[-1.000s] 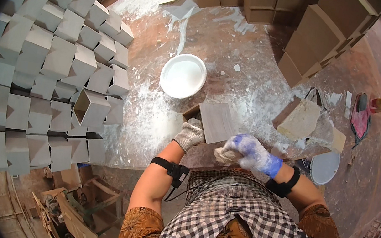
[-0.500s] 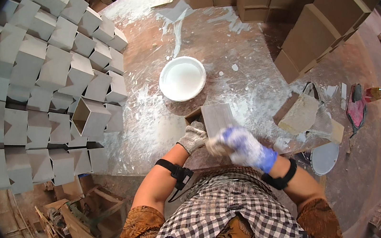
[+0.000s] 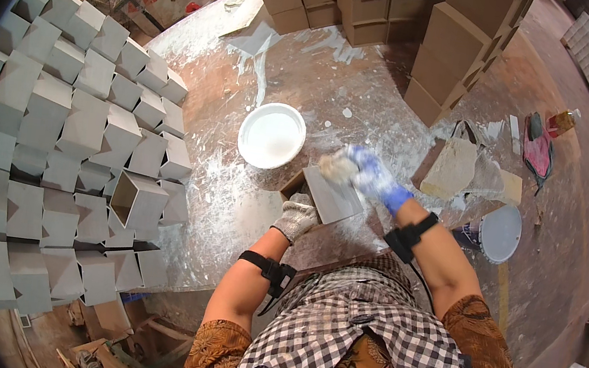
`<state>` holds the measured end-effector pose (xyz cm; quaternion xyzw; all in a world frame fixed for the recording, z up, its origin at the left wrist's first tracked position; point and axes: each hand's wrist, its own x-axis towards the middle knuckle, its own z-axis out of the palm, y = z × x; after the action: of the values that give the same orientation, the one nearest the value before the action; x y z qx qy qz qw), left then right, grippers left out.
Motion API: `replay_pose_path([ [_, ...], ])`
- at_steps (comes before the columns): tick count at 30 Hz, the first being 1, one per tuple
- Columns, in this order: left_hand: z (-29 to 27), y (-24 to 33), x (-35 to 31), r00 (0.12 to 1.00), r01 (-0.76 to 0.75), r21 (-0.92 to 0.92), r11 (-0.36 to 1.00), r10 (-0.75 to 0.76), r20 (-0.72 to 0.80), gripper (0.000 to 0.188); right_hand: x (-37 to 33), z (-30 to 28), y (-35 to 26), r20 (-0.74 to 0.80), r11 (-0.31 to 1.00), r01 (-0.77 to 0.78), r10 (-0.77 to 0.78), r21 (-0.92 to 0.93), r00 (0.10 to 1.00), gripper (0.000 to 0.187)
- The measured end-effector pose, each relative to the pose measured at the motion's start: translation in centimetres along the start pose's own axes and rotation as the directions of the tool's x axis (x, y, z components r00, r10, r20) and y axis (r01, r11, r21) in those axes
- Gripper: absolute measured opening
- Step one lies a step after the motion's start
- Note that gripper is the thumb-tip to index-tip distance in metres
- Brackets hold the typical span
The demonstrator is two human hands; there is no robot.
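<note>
My left hand (image 3: 297, 216), in a grey-white knit glove, grips the near left end of an open-ended box (image 3: 334, 198). Its fingers reach into the opening and are partly hidden there. The box's upper face is coated pale grey, while brown board shows at the open end. Above the far edge of that face, my right hand (image 3: 371, 175) in a blue glove smeared white is closed on a pale, sponge-like pad (image 3: 337, 168). Just beyond the box stands a round white tub (image 3: 272, 136) holding white liquid.
Grey-coated open boxes (image 3: 84, 112) are stacked high on the left. Brown uncoated boxes (image 3: 450, 48) stand at the back. The white-smeared table (image 3: 366, 89) carries a stiff pale cloth (image 3: 451, 167) on the right. Beside the table is a lidded bucket (image 3: 500, 235).
My right hand has moved with the pad from the near edge of the box to its far edge. The box's grey face shows more fully. My left hand keeps its grip.
</note>
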<state>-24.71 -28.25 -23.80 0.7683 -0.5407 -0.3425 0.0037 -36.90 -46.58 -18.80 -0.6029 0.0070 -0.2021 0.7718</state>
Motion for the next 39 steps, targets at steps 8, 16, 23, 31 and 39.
replay_pose_path([
  [8,-1.2,0.3,-1.8,0.977,0.022,0.412,0.911,0.067,-0.200,0.033,-10.1,3.6,-8.8,0.051,0.700,-0.054,0.128,-0.712,0.990,0.027],
  [16,-2.1,0.2,0.1,0.987,-0.009,-0.939,0.343,0.154,0.046,0.033,-5.2,2.8,-11.3,-0.310,0.676,-0.157,-0.111,-0.720,0.944,0.038],
  [23,-5.3,3.5,-1.7,0.965,-0.222,-0.112,0.969,0.235,0.120,0.038,-0.9,1.6,-8.7,-0.233,0.504,-0.237,0.072,-0.831,0.970,0.039],
  [31,-2.6,2.0,0.7,0.985,0.028,-0.703,0.710,0.099,0.140,0.035,-5.8,5.0,-5.8,-0.103,0.981,0.021,-0.002,0.191,0.995,0.020],
  [39,1.8,-1.6,4.2,0.927,0.372,-0.928,0.027,0.042,0.372,0.033,-4.2,1.7,-7.6,-0.277,0.818,-0.127,-0.042,-0.561,0.960,0.025],
])
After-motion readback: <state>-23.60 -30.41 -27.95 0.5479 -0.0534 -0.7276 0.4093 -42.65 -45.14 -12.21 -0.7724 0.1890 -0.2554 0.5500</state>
